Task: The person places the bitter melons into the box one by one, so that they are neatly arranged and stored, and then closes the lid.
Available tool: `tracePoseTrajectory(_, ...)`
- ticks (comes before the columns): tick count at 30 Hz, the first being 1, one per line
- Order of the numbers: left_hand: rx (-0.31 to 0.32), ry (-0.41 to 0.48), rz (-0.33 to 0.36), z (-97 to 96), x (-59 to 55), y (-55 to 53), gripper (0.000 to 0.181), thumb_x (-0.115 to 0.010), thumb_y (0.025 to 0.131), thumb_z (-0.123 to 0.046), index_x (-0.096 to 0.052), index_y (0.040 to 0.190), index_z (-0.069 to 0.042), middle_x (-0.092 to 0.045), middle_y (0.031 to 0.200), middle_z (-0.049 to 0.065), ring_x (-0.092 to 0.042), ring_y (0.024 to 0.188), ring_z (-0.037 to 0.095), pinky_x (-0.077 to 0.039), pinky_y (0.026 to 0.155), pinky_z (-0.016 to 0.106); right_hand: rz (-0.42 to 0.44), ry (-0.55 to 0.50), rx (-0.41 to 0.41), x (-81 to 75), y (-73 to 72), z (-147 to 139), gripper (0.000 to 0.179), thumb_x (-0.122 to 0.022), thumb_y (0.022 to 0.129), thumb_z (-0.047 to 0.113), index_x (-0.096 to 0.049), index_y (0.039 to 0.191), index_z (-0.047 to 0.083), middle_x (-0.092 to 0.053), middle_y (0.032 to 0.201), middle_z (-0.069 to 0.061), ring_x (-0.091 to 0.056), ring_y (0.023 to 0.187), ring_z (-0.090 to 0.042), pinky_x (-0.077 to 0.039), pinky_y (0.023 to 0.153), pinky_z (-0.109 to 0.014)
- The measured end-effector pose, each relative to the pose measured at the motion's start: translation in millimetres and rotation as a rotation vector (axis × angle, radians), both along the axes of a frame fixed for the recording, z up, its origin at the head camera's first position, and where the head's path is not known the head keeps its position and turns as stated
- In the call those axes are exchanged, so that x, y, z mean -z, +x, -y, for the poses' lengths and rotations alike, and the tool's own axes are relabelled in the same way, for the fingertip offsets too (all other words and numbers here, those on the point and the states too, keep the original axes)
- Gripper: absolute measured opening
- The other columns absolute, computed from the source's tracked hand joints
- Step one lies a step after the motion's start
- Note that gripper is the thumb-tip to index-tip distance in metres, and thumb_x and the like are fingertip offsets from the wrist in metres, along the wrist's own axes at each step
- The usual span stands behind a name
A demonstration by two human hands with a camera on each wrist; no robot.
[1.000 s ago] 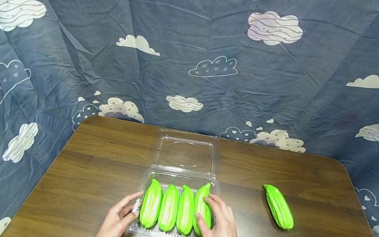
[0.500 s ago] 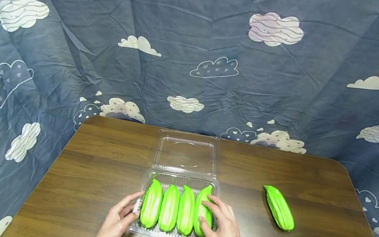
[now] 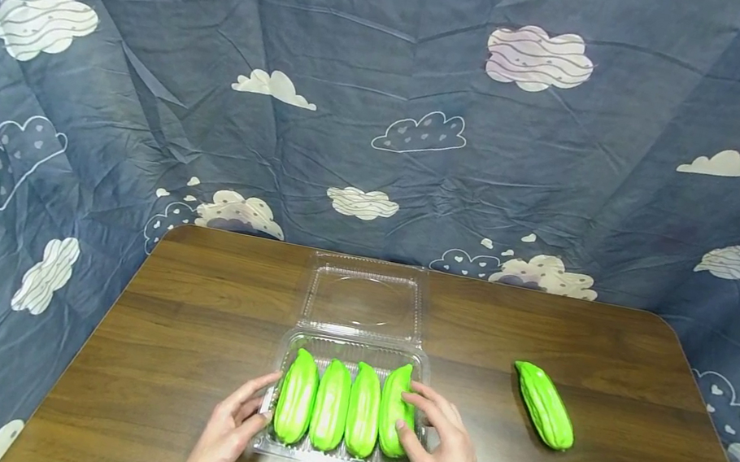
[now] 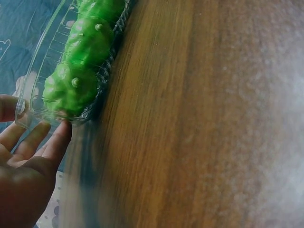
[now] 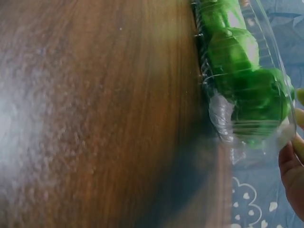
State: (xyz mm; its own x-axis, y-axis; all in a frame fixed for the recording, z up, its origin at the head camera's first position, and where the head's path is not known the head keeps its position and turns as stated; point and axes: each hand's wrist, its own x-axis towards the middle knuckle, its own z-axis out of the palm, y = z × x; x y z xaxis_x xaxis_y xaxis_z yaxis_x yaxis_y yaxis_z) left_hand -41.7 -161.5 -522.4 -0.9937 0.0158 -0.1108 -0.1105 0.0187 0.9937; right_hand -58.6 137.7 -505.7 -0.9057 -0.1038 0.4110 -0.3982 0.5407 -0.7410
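Several bright green ribbed vegetables lie side by side in a clear plastic clamshell box (image 3: pixel 329 460). In the head view my left hand (image 3: pixel 228 421) holds the box's left edge. The left wrist view has its fingertips (image 4: pixel 61 130) against the clear wall, beside a green vegetable (image 4: pixel 71 90). My right hand (image 3: pixel 446 451) is at the box's right side, fingers relaxed, with fingertips touching the right-hand vegetable (image 3: pixel 394 413). Seen in the right wrist view, those fingers (image 5: pixel 290 164) are by the rim, partly behind plastic. The lid (image 3: pixel 365 302) lies folded back behind the box.
One more green vegetable (image 3: pixel 545 408) lies slanted on the wooden table (image 3: pixel 189 331), right of the box. A blue cloth (image 3: pixel 323 157) with a cloud pattern hangs behind the table and at both sides.
The right-hand vegetable has settled straighter and slightly lower in the box. My right hand has drawn a little to the right, its fingers sliding to that vegetable's edge. My left hand stays put.
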Motion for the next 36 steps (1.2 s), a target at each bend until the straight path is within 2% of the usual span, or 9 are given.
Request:
tracePoseTrajectory(6, 0.002, 0.008, 0.001, 0.4, 0.2, -0.6, 0.057, -0.058, 0.087, 0.006, -0.051, 0.142, -0.007, -0.048, 0.143, 0.021, -0.055, 0.121, 0.029, -0.045, 0.093, 0.026, -0.026, -0.07, -0.003, -1.2, 0.7, -13, 0.036, -0.076, 0.081, -0.002, -0.069, 0.116, 0.006, -0.062, 0.128, -0.005, -0.056, 0.115, -0.014, -0.045, 0.089, -0.018)
tracePoseTrajectory(10, -0.002, 0.004, 0.005, 0.6, -0.1, -0.8, 0.057, -0.058, 0.087, 0.005, -0.051, 0.142, -0.008, -0.049, 0.142, 0.021, -0.056, 0.12, 0.029, -0.045, 0.093, 0.027, -0.036, -0.091, 0.043, -0.8, 0.8, -25, 0.036, -0.074, 0.082, -0.004, -0.069, 0.117, 0.004, -0.064, 0.125, -0.004, -0.059, 0.106, -0.01, -0.045, 0.087, -0.019)
tracePoseTrajectory(15, -0.013, 0.002, 0.01, 0.6, -0.1, -0.2, 0.057, -0.059, 0.087, 0.005, -0.051, 0.141, -0.008, -0.051, 0.14, 0.02, -0.057, 0.118, 0.028, -0.045, 0.092, 0.027, -0.03, -0.064, 0.106, 0.5, 0.1, -45, 0.041, -0.075, 0.083, -0.001, -0.069, 0.121, 0.011, -0.065, 0.122, -0.001, -0.059, 0.098, -0.008, -0.042, 0.087, -0.018)
tracePoseTrajectory(21, -0.015, -0.004, 0.009, 0.5, 0.4, 0.4, 0.057, -0.059, 0.086, 0.005, -0.052, 0.141, -0.008, -0.05, 0.141, 0.02, -0.057, 0.118, 0.029, -0.045, 0.093, 0.027, -0.047, 0.0, 0.185, 1.6, -4.6, -73, 0.046, -0.076, 0.081, -0.002, -0.067, 0.125, 0.011, -0.066, 0.121, -0.005, -0.056, 0.099, -0.004, -0.038, 0.088, -0.013)
tracePoseTrajectory(25, -0.021, -0.013, 0.015, 1.0, 0.3, 0.5, 0.057, -0.059, 0.086, 0.005, -0.052, 0.141, -0.008, -0.051, 0.14, 0.02, -0.057, 0.118, 0.029, -0.045, 0.092, 0.027, -0.023, 0.031, 0.26, 1.6, -10.0, -90, 0.047, -0.076, 0.083, 0.001, -0.067, 0.127, 0.015, -0.066, 0.121, -0.004, -0.055, 0.103, 0.0, -0.037, 0.089, -0.011)
tracePoseTrajectory(29, -0.027, -0.015, 0.019, 1.1, 0.5, 0.1, 0.057, -0.059, 0.086, 0.005, -0.052, 0.141, -0.008, -0.053, 0.138, 0.021, -0.058, 0.117, 0.029, -0.046, 0.091, 0.027, 0.002, 0.073, 0.328, 1.0, -16.0, -105, 0.046, -0.076, 0.085, 0.006, -0.066, 0.128, 0.017, -0.063, 0.125, -0.008, -0.054, 0.116, -0.01, -0.032, 0.093, -0.007)
tracePoseTrajectory(31, -0.023, -0.011, 0.014, 0.9, 0.5, -0.1, 0.057, -0.059, 0.086, 0.006, -0.052, 0.141, -0.008, -0.053, 0.137, 0.021, -0.058, 0.116, 0.028, -0.046, 0.091, 0.027, 0.003, 0.106, 0.355, 1.6, -19.4, -113, 0.046, -0.076, 0.085, 0.009, -0.065, 0.129, 0.018, -0.062, 0.128, -0.011, -0.053, 0.12, -0.02, -0.036, 0.097, -0.017)
tracePoseTrajectory(33, -0.017, -0.007, 0.009, 0.6, 0.6, -0.2, 0.057, -0.058, 0.086, 0.006, -0.051, 0.141, -0.008, -0.054, 0.136, 0.022, -0.059, 0.116, 0.027, -0.046, 0.091, 0.026, -0.003, 0.128, 0.361, 3.4, -22.5, -120, 0.046, -0.075, 0.086, 0.01, -0.064, 0.13, 0.016, -0.06, 0.13, -0.013, -0.051, 0.121, -0.031, -0.04, 0.1, -0.033)
tracePoseTrajectory(36, -0.011, -0.008, 0.01, 0.3, 1.0, 0.1, 0.057, -0.058, 0.086, 0.006, -0.051, 0.142, -0.007, -0.057, 0.131, 0.023, -0.06, 0.114, 0.026, -0.046, 0.09, 0.026, -0.011, 0.151, 0.356, 7.0, -25.8, -130, 0.047, -0.074, 0.086, 0.009, -0.062, 0.131, 0.011, -0.057, 0.134, -0.015, -0.048, 0.121, -0.038, -0.038, 0.093, -0.057)
